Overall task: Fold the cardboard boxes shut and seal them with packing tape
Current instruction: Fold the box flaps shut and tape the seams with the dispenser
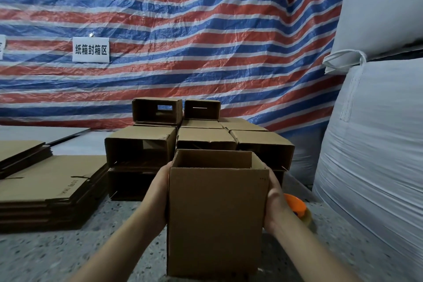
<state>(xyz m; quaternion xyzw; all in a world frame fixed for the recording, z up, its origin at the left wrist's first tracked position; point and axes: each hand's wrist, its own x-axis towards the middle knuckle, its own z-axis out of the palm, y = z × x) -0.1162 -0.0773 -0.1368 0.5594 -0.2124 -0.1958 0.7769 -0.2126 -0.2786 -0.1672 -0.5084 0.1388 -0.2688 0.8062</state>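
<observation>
Plain brown cardboard box (217, 217), open-topped, upright between 2 hands (158, 192).

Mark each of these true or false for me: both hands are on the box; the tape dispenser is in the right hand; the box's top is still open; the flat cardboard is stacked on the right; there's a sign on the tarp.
1. Both hands hold the box. True: left hand and right hand press its sides.
2. The right hand holds the tape dispenser. False: it lies on the floor behind that hand.
3. The box's top is open. True.
4. Flat cardboard is stacked on the right. False: it is on the left; white sacks stand on the right.
5. A sign hangs on the striped tarp. True.
</observation>
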